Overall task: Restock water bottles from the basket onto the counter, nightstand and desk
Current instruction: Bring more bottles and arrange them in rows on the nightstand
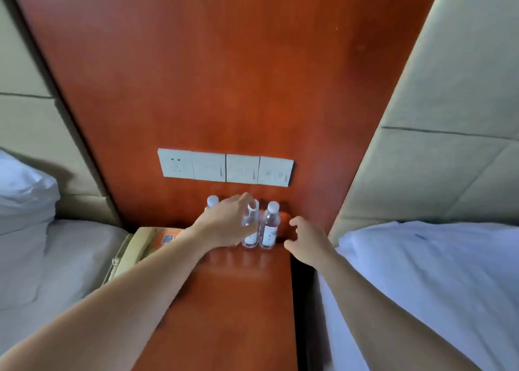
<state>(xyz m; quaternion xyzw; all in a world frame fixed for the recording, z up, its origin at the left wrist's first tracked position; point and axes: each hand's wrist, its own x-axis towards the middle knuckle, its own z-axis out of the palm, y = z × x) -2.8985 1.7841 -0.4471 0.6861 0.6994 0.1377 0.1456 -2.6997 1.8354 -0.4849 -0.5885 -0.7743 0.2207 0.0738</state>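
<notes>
Three clear water bottles with white caps stand at the back of the reddish wooden nightstand (230, 300), against the wall panel. My left hand (224, 224) grips the middle bottle (250, 230) from the left, fingers curled round its neck and body. The right bottle (270, 226) stands upright just beside it. The left bottle (212, 202) shows only its cap behind my left hand. My right hand (307, 241) hovers to the right of the bottles, fingers loosely curled, holding nothing. The basket is out of view.
A beige telephone (137, 247) with an orange card sits on the nightstand's left side. A row of white switches and a socket (224, 167) is on the wood panel above. Beds with white linen flank both sides.
</notes>
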